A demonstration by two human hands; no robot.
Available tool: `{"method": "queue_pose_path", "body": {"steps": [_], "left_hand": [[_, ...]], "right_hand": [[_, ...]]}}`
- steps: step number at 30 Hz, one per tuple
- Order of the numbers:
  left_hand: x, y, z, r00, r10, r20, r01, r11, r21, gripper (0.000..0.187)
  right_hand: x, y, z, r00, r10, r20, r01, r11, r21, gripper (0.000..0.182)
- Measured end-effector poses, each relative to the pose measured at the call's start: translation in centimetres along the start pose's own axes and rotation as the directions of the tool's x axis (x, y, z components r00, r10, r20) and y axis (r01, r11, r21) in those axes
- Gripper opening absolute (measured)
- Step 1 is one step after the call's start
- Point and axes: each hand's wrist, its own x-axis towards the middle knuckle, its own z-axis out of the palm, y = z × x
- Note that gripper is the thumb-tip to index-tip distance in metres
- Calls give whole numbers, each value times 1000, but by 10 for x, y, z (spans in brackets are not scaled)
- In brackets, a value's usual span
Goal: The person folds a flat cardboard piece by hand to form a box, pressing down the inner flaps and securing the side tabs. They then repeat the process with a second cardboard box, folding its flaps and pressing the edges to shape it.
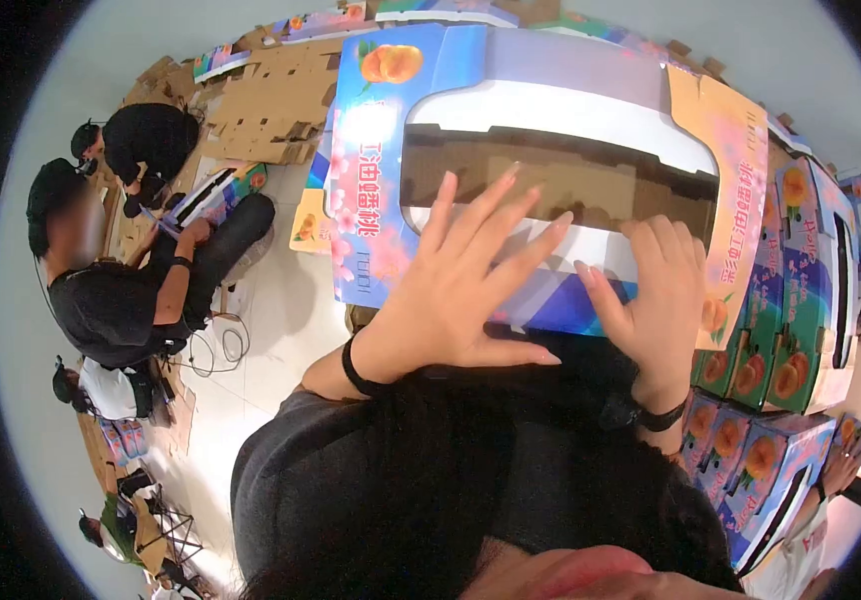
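In front of me is a printed cardboard fruit box with a peach picture, pink blossoms and Chinese lettering on its end panels. A wide rounded window is cut in its top, showing brown cardboard inside. My left hand lies palm down over the near left side of the window, fingers spread and thumb stretched to the right. My right hand rests at the window's near right corner, fingertips bent slightly over the white edge, thumb apart from the fingers. Neither hand holds anything.
Stacked peach boxes stand close on my right, with more boxes below. At left, a person in black handles a similar box. Flat cardboard sheets lie beyond, and a cable coils on the floor.
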Motion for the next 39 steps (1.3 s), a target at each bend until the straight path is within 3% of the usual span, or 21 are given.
{"method": "queue_pose_path", "body": {"steps": [4,10,14,18,25,34,39], "left_hand": [[1,7,-2,996,9,87,-2,997,-76,104],[10,7,-6,981,-38,189,48,998,-45,103],[18,2,-6,968,-69,242,88,994,-69,105],[25,-5,-2,959,-122,257,149,985,-91,107],[33,-14,-2,941,-174,292,203,977,-71,105],[31,-21,3,966,-138,221,131,990,47,80],[33,-20,3,969,-153,193,157,988,-6,68]], "right_hand": [[-1,4,-4,999,6,44,-5,1000,-12,50],[2,12,-4,997,-8,74,6,1000,28,56],[10,16,-7,983,2,181,-4,1000,13,63],[16,23,-7,956,18,294,-12,1000,-21,69],[29,21,1,946,74,315,-53,996,-74,72],[31,19,2,937,94,337,-80,995,-54,70],[33,17,2,938,105,330,-93,994,-53,65]]}}
